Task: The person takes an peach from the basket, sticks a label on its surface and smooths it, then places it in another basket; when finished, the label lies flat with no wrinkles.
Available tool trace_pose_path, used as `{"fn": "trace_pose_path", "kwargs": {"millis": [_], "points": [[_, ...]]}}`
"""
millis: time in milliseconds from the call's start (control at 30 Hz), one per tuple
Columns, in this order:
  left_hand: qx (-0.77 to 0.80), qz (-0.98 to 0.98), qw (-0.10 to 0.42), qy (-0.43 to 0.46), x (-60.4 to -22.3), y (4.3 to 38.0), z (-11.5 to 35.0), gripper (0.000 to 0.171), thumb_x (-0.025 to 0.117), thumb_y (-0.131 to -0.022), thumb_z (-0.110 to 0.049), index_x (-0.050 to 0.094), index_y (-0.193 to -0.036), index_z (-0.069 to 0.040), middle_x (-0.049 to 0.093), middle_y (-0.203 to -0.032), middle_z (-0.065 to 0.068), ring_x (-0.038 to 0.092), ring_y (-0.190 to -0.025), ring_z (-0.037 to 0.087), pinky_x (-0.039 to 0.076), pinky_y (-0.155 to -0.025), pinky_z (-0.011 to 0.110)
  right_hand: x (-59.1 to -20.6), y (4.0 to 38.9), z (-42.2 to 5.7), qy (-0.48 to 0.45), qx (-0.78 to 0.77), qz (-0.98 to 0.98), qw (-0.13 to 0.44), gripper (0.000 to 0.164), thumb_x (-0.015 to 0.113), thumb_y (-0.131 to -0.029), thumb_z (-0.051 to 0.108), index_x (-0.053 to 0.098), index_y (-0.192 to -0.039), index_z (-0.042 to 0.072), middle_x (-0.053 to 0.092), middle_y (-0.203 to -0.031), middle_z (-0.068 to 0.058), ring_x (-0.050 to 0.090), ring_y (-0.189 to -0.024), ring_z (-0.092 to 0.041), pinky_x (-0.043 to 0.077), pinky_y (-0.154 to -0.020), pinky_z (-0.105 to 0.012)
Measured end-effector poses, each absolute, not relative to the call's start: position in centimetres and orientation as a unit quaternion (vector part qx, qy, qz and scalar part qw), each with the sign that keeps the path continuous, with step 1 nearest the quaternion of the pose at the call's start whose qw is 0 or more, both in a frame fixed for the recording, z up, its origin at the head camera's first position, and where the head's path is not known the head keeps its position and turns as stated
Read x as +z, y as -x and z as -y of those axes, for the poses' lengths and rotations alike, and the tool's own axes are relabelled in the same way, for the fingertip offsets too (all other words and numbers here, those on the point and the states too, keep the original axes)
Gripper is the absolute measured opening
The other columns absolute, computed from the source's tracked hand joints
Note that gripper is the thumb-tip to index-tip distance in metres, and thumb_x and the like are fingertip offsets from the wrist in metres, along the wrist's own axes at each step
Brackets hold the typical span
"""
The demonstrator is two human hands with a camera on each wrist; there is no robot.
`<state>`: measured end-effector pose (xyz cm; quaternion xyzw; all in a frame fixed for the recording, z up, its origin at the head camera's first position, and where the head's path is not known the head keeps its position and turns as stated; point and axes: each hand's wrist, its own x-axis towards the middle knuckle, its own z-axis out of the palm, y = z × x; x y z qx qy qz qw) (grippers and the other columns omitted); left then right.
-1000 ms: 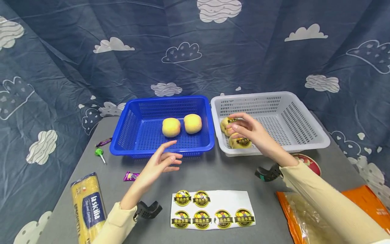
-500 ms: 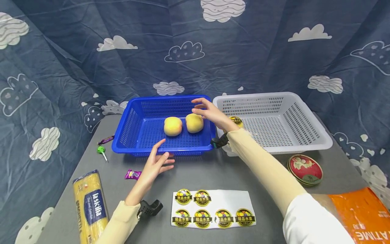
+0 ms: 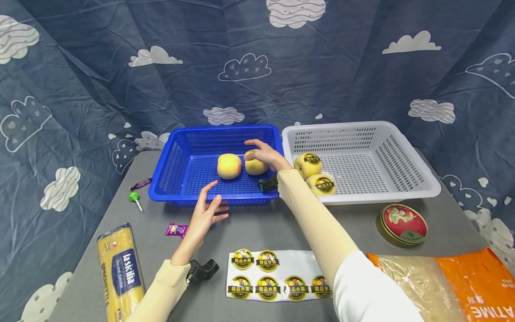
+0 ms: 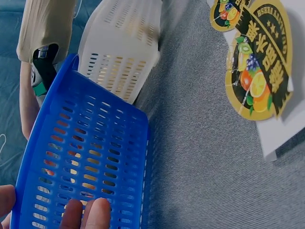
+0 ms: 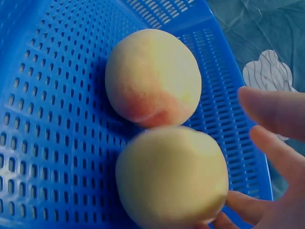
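Observation:
Two yellow peaches lie in the blue basket (image 3: 161,197). My right hand (image 3: 268,156) reaches over the right-hand peach (image 3: 253,167), partly covering it. In the right wrist view its fingers are spread beside that peach (image 5: 171,179), lower fingertips right at its side. The other peach (image 5: 153,78), blushed red, sits against it there. My left hand (image 3: 202,218) hovers at the basket's front edge, fingers loosely extended, holding nothing. In the white basket (image 3: 402,195) are two peaches (image 3: 302,166) bearing round black-and-gold labels.
A white sheet (image 3: 297,257) with several round stickers lies in front. To the left are spaghetti (image 3: 120,268), a green lollipop (image 3: 134,197) and wrapped candies (image 3: 176,230). A red round tin (image 3: 404,222) and an orange packet (image 3: 476,281) lie at right.
My right hand has moved left from the labelled peaches in the white basket to the right-hand peach in the blue basket. The left hand has shifted slightly left.

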<state>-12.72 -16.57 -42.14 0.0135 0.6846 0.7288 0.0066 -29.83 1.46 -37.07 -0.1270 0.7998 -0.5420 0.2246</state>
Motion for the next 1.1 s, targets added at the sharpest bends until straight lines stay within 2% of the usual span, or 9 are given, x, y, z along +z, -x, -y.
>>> {"fn": "trace_pose_path", "kwargs": {"millis": [100, 200, 267, 367, 467, 667, 800, 933, 1100], "points": [[0.723, -0.69, -0.007, -0.041, -45.5, 14.0, 17.5, 0.051, 0.046, -0.094, -0.031, 0.026, -0.14, -0.021, 0.052, -0.104, 0.029, 0.057, -0.091, 0.042, 0.05, -0.072, 0.044, -37.4, 29.8, -1.2, 0.117, -0.525, -0.806, 0.246, 0.06, 0.059, -0.081, 0.004, 0.036, -0.136, 0.008, 0.029, -0.141, -0.013, 0.03, -0.125, -0.028, 0.027, -0.101, -0.042], [0.727, -0.684, -0.013, -0.067, -47.8, 14.9, 18.1, 0.051, 0.048, -0.092, -0.037, 0.028, -0.138, -0.029, 0.055, -0.102, 0.024, 0.059, -0.089, 0.038, 0.052, -0.069, 0.04, -37.6, 29.6, -1.0, 0.091, -0.52, -0.798, 0.291, 0.064, 0.06, -0.081, 0.005, 0.033, -0.139, 0.013, 0.028, -0.141, -0.01, 0.033, -0.121, -0.03, 0.031, -0.096, -0.048], [0.727, -0.683, -0.013, -0.065, -47.6, 14.8, 18.0, 0.05, 0.048, -0.092, -0.037, 0.029, -0.138, -0.03, 0.054, -0.102, 0.025, 0.058, -0.09, 0.039, 0.052, -0.069, 0.041, -37.9, 29.7, -0.9, 0.075, -0.51, -0.798, 0.313, 0.068, 0.061, -0.082, 0.008, 0.029, -0.141, 0.018, 0.024, -0.141, -0.01, 0.036, -0.116, -0.033, 0.037, -0.089, -0.053], [0.726, -0.685, -0.014, -0.055, -45.8, 14.0, 17.3, 0.05, 0.048, -0.093, -0.035, 0.029, -0.138, -0.024, 0.052, -0.104, 0.032, 0.055, -0.092, 0.046, 0.051, -0.07, 0.043, -38.2, 29.7, -0.8, 0.059, -0.494, -0.804, 0.326, 0.07, 0.062, -0.082, 0.009, 0.027, -0.142, 0.023, 0.023, -0.14, -0.011, 0.041, -0.105, -0.036, 0.044, -0.079, -0.054], [0.725, -0.688, -0.007, -0.032, -44.0, 13.3, 16.6, 0.049, 0.047, -0.094, -0.03, 0.028, -0.138, -0.02, 0.049, -0.107, 0.036, 0.052, -0.094, 0.05, 0.05, -0.073, 0.046, -38.2, 29.7, -0.8, 0.047, -0.487, -0.811, 0.319, 0.068, 0.062, -0.082, 0.008, 0.03, -0.14, 0.023, 0.025, -0.139, -0.01, 0.043, -0.097, -0.033, 0.045, -0.08, -0.052], [0.732, -0.681, -0.004, -0.016, -43.3, 13.0, 16.4, 0.046, 0.046, -0.095, -0.025, 0.03, -0.137, -0.019, 0.051, -0.106, 0.034, 0.051, -0.095, 0.051, 0.048, -0.075, 0.049, -37.3, 29.4, -1.0, 0.047, -0.495, -0.817, 0.291, 0.062, 0.063, -0.083, 0.012, 0.034, -0.137, 0.025, 0.03, -0.134, -0.011, 0.045, -0.089, -0.026, 0.044, -0.084, -0.047], [0.727, -0.685, -0.027, -0.043, -44.4, 13.3, 16.7, 0.049, 0.047, -0.094, -0.029, 0.029, -0.138, -0.017, 0.054, -0.101, 0.031, 0.054, -0.09, 0.048, 0.05, -0.071, 0.046, -35.8, 29.2, -1.4, 0.101, -0.514, -0.809, 0.267, 0.061, 0.063, -0.085, 0.019, 0.033, -0.137, 0.025, 0.035, -0.128, -0.013, 0.051, -0.08, -0.023, 0.048, -0.076, -0.041], [0.722, -0.689, -0.029, -0.055, -47.0, 14.6, 17.4, 0.056, 0.048, -0.091, -0.041, 0.027, -0.139, -0.02, 0.056, -0.101, 0.027, 0.059, -0.088, 0.04, 0.051, -0.069, 0.042, -33.8, 28.3, -2.1, 0.173, -0.536, -0.791, 0.238, 0.059, 0.062, -0.086, 0.023, 0.033, -0.137, 0.024, 0.04, -0.122, -0.012, 0.058, -0.075, -0.024, 0.051, -0.065, -0.034], [0.724, -0.687, -0.03, -0.062, -49.0, 15.4, 18.2, 0.054, 0.047, -0.092, -0.04, 0.027, -0.139, -0.023, 0.056, -0.102, 0.026, 0.061, -0.087, 0.033, 0.052, -0.067, 0.039, -31.6, 25.9, -3.7, 0.242, -0.542, -0.777, 0.209, 0.058, 0.063, -0.084, 0.027, 0.036, -0.135, 0.029, 0.042, -0.122, -0.007, 0.059, -0.085, -0.025, 0.051, -0.067, -0.036]]}}
